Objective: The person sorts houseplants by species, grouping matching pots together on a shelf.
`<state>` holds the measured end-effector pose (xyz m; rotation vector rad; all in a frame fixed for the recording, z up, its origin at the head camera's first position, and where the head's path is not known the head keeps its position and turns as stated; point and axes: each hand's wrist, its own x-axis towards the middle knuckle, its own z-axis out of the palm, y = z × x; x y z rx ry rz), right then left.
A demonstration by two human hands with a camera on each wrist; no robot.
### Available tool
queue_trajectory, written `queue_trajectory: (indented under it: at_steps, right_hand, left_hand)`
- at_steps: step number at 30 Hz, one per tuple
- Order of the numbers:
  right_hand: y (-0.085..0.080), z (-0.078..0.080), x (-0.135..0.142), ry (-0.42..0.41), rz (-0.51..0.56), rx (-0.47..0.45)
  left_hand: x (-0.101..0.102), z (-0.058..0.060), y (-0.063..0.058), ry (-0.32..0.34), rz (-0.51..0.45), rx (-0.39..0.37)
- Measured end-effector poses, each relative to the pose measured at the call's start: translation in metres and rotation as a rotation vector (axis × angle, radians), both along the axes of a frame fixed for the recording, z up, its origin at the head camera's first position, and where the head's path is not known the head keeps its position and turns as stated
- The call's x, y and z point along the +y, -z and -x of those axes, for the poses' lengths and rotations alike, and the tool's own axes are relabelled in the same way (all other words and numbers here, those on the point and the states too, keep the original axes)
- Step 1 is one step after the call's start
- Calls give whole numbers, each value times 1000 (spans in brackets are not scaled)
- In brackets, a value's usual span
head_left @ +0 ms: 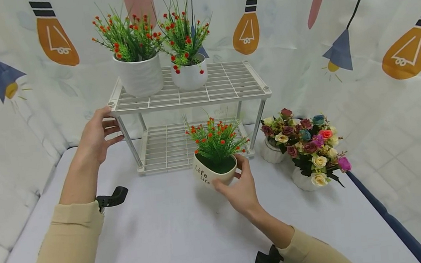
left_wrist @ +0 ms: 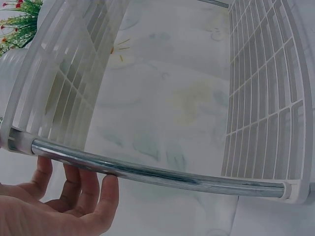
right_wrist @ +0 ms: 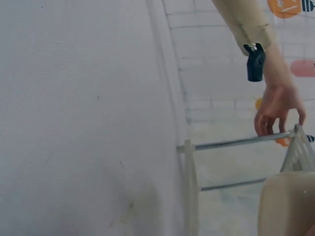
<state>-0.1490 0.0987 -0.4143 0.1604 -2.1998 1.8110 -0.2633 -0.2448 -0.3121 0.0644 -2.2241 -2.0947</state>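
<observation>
I have the right hand (head_left: 242, 190) clamped on a cream pot (head_left: 207, 173) of red flowers (head_left: 217, 141), holding it tilted above the table (head_left: 149, 243), in front of the lower tier of the shelf (head_left: 192, 105). Well apart from it, the left hand (head_left: 95, 138) rests loosely bent fingers against a metal post (left_wrist: 197, 183). A large white pot (head_left: 140, 77) and a smaller white pot (head_left: 190, 76) stand on top.
</observation>
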Motion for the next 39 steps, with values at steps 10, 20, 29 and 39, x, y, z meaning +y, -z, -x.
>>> queue_trajectory:
  at_steps: [10,20,29,39]
  right_hand:
    - [-37,-14,31,-2,53,77]
    - [-74,-10,58,14,172,201]
    - [-107,11,68,44,205,312]
    - [-139,59,66,114,119,195]
  left_hand:
    - [1,1,-1,2,-7,4]
    - [0,0,-2,2,-23,5]
    - [-1,2,-4,0,-36,5]
    - [0,-1,-3,-1,-44,-5]
